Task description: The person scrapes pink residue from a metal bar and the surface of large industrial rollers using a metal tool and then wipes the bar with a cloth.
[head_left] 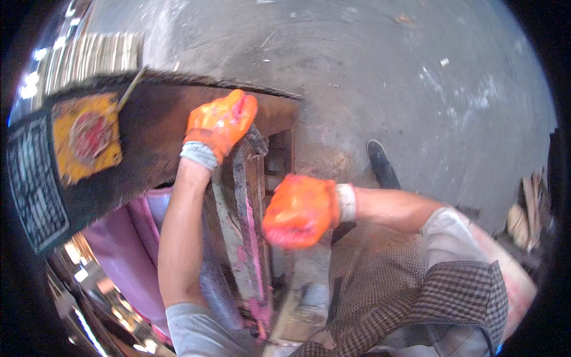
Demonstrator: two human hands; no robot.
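Head view: the floor (410, 89) spreads beyond a brown panel (160, 113) that crosses left of centre, with pink cloth (116, 238) below it. Right of the cloth, the dark, pink-streaked bar (242, 190) points away from the person, its long axis nearly front to back. The gloved left hand (221, 122) curls at its far end, hiding it; whether it grips cannot be told. The right hand (300, 211) is balled, just right of the bar. Ahead of it sits a shoe (382, 163).

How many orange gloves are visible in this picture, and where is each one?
2. One orange glove covers the left hand, against the brown panel; the other glove covers the right hand, lower and further right.
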